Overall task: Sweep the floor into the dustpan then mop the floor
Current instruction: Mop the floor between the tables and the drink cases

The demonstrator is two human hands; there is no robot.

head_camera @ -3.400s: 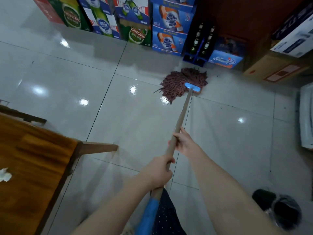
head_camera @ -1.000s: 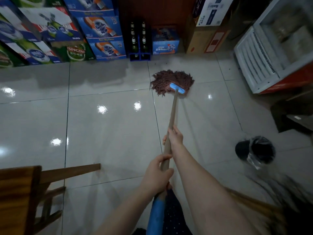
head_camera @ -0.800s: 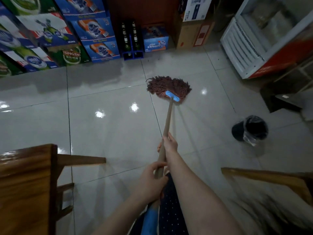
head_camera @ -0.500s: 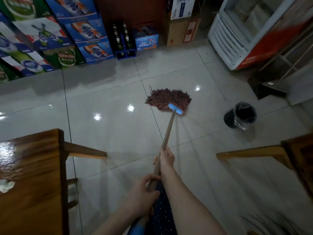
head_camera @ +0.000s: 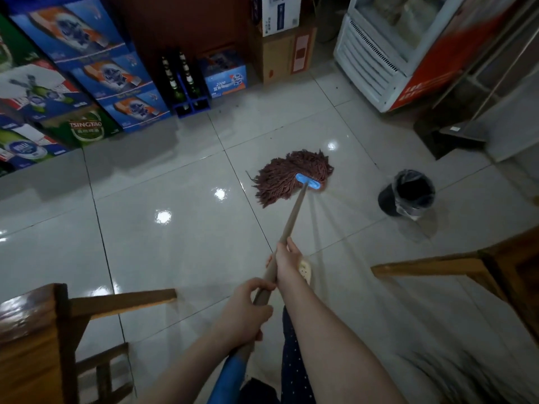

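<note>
Glossy pale tile floor (head_camera: 180,258), dim shop interior, ceiling lights reflecting off the tiles. Stacked beer cartons (head_camera: 87,83) along the far left wall, a blue crate of bottles (head_camera: 186,86) next to them, cardboard boxes (head_camera: 280,53) further right, a white display fridge (head_camera: 376,53) in the far right corner.

Mop (head_camera: 291,176): brown string head flat on the floor, ahead and slightly right of centre, strands fanned out to the left, blue clamp on top. The wooden handle (head_camera: 293,217) runs back toward the person at a slant.

Right hand (head_camera: 287,258): forward on the handle, fingers wrapped round it. Left hand (head_camera: 245,313): lower down, fist clamped round the handle just above its blue end section. Both arms are bare.

Black bin (head_camera: 408,193) with a plastic liner stands upright to the right of the mop head, near but not touching. Wooden table (head_camera: 29,345) at bottom left with a bench (head_camera: 122,298) beside it; another wooden bench (head_camera: 437,266) at right. A pale slipper (head_camera: 304,271) shows just behind the right hand.
</note>
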